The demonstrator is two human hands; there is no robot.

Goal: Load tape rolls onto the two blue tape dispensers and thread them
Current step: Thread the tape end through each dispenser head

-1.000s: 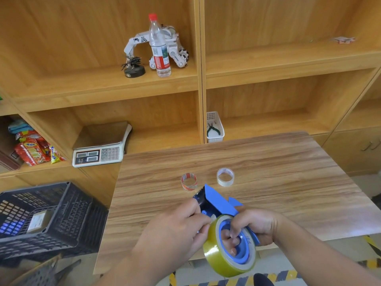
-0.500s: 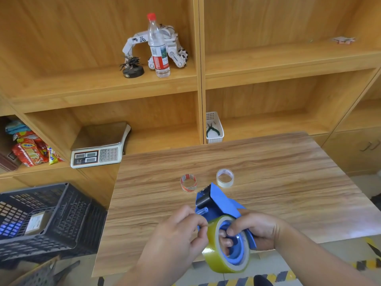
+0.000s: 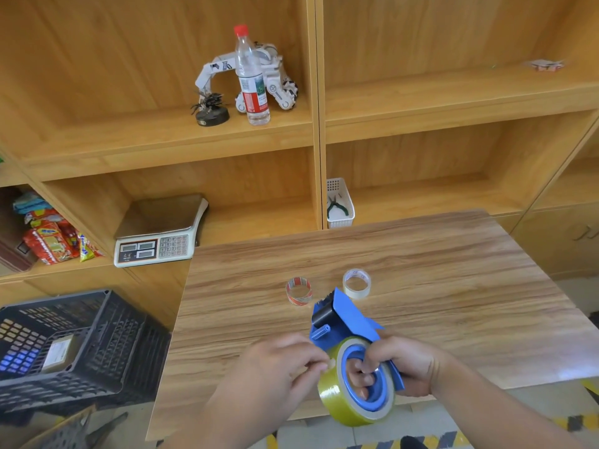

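Note:
A blue tape dispenser (image 3: pixel 343 315) is held above the near edge of the wooden table (image 3: pixel 453 286), its black roller pointing away from me. A yellowish tape roll (image 3: pixel 337 400) sits on its blue hub. My right hand (image 3: pixel 402 367) grips the dispenser, fingers through the hub. My left hand (image 3: pixel 275 374) pinches at the roll's outer edge near the top. Only one dispenser is in view.
Two small tape rolls stand on the table beyond the dispenser: a red-printed one (image 3: pixel 299 291) and a clear one (image 3: pixel 356 283). A black crate (image 3: pixel 71 345) sits at the lower left. Shelves behind hold a scale (image 3: pixel 158 241), a bottle (image 3: pixel 251 79) and a white basket (image 3: pixel 338 202).
The dispenser has tilted so its roller end points further up and away. My left hand's fingers have shifted from the dispenser's body to the edge of the roll.

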